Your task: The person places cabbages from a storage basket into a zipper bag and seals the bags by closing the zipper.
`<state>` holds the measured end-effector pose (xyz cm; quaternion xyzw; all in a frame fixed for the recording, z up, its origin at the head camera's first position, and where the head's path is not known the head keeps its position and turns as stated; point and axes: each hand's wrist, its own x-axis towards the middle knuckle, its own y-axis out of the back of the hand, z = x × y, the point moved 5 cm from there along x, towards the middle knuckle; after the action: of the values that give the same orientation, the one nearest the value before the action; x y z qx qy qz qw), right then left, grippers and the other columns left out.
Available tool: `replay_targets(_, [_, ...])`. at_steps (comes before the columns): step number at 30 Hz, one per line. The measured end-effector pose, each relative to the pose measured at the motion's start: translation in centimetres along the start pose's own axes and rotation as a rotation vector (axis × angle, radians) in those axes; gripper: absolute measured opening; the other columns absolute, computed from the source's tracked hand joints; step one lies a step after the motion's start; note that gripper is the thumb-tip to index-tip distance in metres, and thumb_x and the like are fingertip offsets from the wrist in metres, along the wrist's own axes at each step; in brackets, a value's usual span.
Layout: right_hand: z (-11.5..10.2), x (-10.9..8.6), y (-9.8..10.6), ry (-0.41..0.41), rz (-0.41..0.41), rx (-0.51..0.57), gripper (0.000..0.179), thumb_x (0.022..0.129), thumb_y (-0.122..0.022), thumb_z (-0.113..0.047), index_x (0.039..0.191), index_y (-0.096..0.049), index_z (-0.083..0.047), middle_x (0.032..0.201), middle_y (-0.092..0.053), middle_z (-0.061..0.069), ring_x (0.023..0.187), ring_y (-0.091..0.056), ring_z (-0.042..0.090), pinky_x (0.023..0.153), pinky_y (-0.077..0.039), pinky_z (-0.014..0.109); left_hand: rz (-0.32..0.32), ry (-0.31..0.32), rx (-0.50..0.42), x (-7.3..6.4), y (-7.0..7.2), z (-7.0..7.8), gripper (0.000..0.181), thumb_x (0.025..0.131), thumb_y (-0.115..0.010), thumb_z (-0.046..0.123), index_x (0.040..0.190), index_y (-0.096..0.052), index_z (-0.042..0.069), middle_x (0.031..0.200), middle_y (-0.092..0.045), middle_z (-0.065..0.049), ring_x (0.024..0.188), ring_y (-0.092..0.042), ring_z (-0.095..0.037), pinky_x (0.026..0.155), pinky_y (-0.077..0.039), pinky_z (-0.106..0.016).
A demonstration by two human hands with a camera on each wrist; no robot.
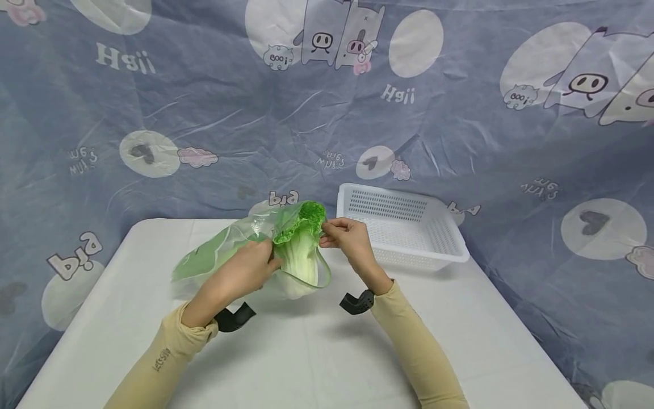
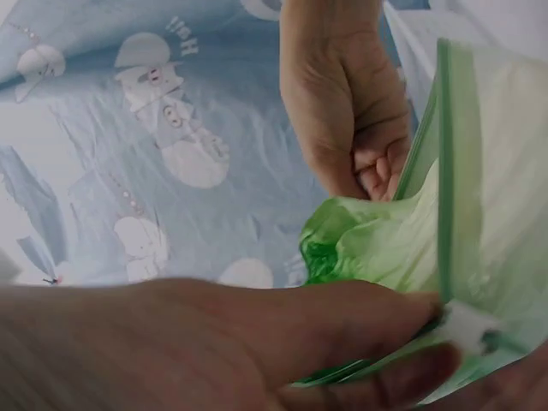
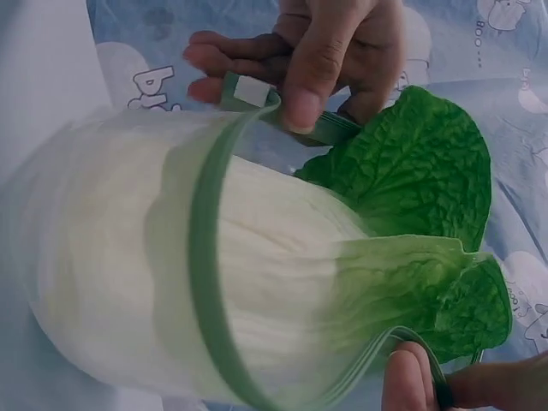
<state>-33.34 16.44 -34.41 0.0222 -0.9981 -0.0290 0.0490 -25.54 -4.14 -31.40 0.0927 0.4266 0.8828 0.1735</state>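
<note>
A napa cabbage point(image 1: 300, 258) with pale ribs and green leaf tips lies partly inside a clear zip bag point(image 1: 217, 250) with a green zip edge. Its leafy end sticks out of the bag's open mouth. My left hand point(image 1: 246, 266) pinches one side of the zip edge, thumb against the strip, by a small white slider point(image 3: 252, 91). On the opposite side, my right hand point(image 1: 351, 241) pinches the other end of the zip edge, close to the cabbage leaves point(image 3: 419, 163). In the left wrist view, the right hand's fingertips are partly hidden behind the bag and leaves.
A white perforated plastic basket point(image 1: 452, 250) stands at the back right of the white table point(image 1: 296, 363), just beyond my right hand. Behind the table hangs a blue-grey patterned cloth point(image 1: 245, 113). Black wrist mounts point(image 1: 357, 302) sit on both wrists.
</note>
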Motion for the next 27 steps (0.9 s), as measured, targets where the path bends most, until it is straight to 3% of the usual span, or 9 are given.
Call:
replay_targets(4, [-0.9, 0.0, 0.4, 0.031, -0.004, 0.019, 0.022, 0.090, -0.067, -0.008, 0.104, -0.063, 0.009, 0.072, -0.068, 0.005, 0.061, -0.069, 0.014, 0.069, -0.060, 0.033, 0.061, 0.019, 0.003, 0.4, 0.7, -0.3, 0.009, 0.092, -0.054, 0.009, 0.092, -0.052, 0.000, 0.072, -0.055, -0.008, 0.054, -0.056, -0.014, 0.051, -0.044, -0.026])
replay_targets(8, [-2.1, 0.0, 0.8, 0.067, -0.003, -0.038, 0.023, 0.090, -0.066, -0.009, 0.104, -0.063, 0.009, 0.073, -0.068, 0.005, 0.060, -0.067, 0.012, 0.068, -0.060, 0.033, 0.167, 0.039, 0.043, 0.7, 1.8, -0.7, 0.013, 0.089, -0.058, 0.014, 0.091, -0.058, 0.001, 0.067, -0.049, -0.005, 0.054, -0.044, -0.015, 0.052, -0.037, -0.027])
replay_targets(16, [-4.6, -0.2, 1.1, 0.153, 0.050, -0.407, 0.017, 0.090, -0.066, -0.015, 0.100, -0.072, -0.002, 0.076, -0.068, 0.011, 0.057, -0.064, 0.014, 0.060, -0.058, 0.033, 0.432, 0.060, -0.012, 1.0, 5.1, -1.9, 0.022, 0.091, -0.054, 0.020, 0.081, -0.060, 0.002, 0.071, -0.052, -0.008, 0.068, -0.046, -0.024, 0.065, -0.037, -0.033])
replay_targets(21, [-6.2, -0.7, 0.5, 0.254, 0.106, -0.550, 0.019, 0.089, -0.062, -0.014, 0.102, -0.073, -0.007, 0.076, -0.070, 0.008, 0.057, -0.063, 0.017, 0.054, -0.053, 0.031, 0.589, 0.018, -0.011, 1.3, 6.9, -1.8, 0.022, 0.089, -0.056, 0.017, 0.070, -0.057, 0.005, 0.062, -0.049, -0.006, 0.056, -0.041, -0.022, 0.058, -0.034, -0.031])
replay_targets(23, [-6.8, -0.8, 0.3, 0.291, 0.136, -0.571, 0.021, 0.086, -0.060, -0.012, 0.102, -0.073, -0.007, 0.075, -0.070, 0.007, 0.056, -0.063, 0.017, 0.052, -0.050, 0.029, 0.626, -0.012, 0.002, 1.4, 7.8, -1.4, 0.022, 0.088, -0.056, 0.014, 0.068, -0.057, 0.005, 0.059, -0.049, -0.006, 0.052, -0.039, -0.021, 0.056, -0.032, -0.031])
replay_targets(27, [-8.0, -0.7, 0.0, 0.324, 0.164, -0.587, 0.023, 0.085, -0.059, -0.013, 0.102, -0.073, -0.008, 0.074, -0.069, 0.005, 0.056, -0.061, 0.017, 0.050, -0.047, 0.027, 0.641, -0.048, 0.013, 1.7, 9.6, -0.8, 0.022, 0.088, -0.055, 0.011, 0.068, -0.061, 0.004, 0.059, -0.054, -0.009, 0.050, -0.040, -0.021, 0.056, -0.033, -0.032])
